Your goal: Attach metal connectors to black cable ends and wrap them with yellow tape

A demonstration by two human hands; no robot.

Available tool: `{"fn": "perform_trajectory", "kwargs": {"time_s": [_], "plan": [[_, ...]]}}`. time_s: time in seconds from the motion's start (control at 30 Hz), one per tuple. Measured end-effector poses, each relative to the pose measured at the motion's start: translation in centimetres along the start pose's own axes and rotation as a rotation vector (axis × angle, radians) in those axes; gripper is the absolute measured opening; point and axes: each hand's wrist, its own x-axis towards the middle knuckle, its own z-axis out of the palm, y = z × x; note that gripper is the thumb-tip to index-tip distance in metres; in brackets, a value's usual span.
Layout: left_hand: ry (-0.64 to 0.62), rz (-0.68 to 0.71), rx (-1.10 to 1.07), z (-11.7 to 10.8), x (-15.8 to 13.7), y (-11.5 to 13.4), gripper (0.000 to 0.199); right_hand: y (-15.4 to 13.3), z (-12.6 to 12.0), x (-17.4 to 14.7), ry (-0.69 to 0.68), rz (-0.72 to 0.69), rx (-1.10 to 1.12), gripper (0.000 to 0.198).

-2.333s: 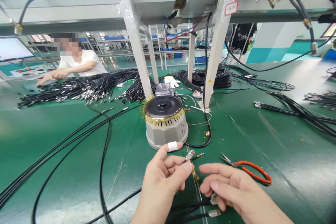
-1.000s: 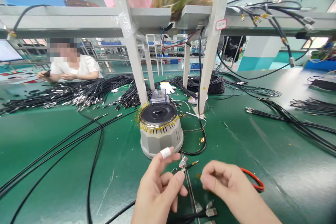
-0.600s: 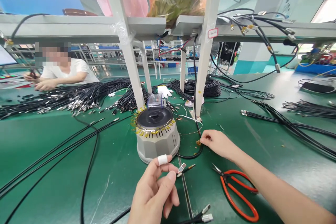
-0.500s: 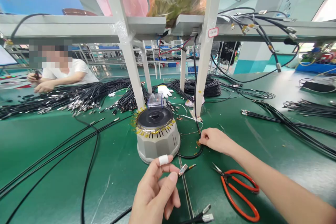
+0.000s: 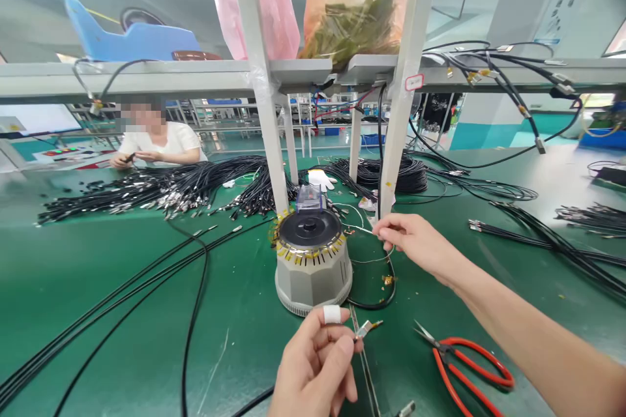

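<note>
Left hand nearest: partly curled, thumb and finger pinched on a metal connector; gold-tinged cable tip pokes out past it. My judgement: keep that pinch light and steady, fingers behind the tip. Right of this hand, snips lie on the tabletop; mind their points. Beyond the left hand, a round dispenser. Farther, the right hand, fingers bent nearly together by a white wire; cannot tell if anything is held. Probably wise to avoid snagging that wire.
</note>
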Motion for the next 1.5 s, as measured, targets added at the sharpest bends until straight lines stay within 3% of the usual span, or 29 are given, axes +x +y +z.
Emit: {"fn": "perform_trajectory", "kwargs": {"time_s": [0.13, 0.3, 0.47, 0.6, 0.7, 0.77, 0.93, 1.1, 1.5], "plan": [[0.002, 0.009, -0.026, 0.1, 0.1, -0.4, 0.054, -3.9, 0.6, 0.8, 0.012, 0.018, 0.108, 0.027], [-0.037, -0.018, -0.019, -0.2, 0.3, -1.3, 0.055, -5.9, 1.8, 1.7, -0.22, 0.123, 0.154, 0.056], [-0.065, -0.043, 0.065, -0.7, 0.2, -1.6, 0.06, -5.9, 2.4, 2.3, -0.26, 0.062, 0.162, 0.029], [-0.071, -0.013, 0.088, -1.0, 0.1, -1.3, 0.063, -6.3, 1.9, 0.5, -0.094, -0.075, 0.071, 0.029], [-0.012, 0.033, -0.005, -0.8, 0.0, -0.9, 0.059, -5.5, 1.7, -3.8, 0.026, -0.157, 0.076, 0.036], [0.013, 0.061, -0.065, -0.5, -0.2, -0.6, 0.054, -3.8, 2.2, -7.3, 0.036, -0.106, 0.116, 0.04], [0.006, 0.072, -0.122, 0.2, -0.5, -0.5, 0.049, 1.6, 5.8, -12.5, -0.166, -0.057, 0.321, 0.037], [0.013, 0.065, -0.128, 0.5, -0.5, -0.7, 0.047, 2.3, 8.3, -12.6, -0.139, -0.083, 0.338, 0.037], [0.037, 0.077, -0.103, 0.6, -0.7, -0.8, 0.045, 0.7, 9.4, -12.6, -0.039, 0.024, 0.54, 0.036]]}}
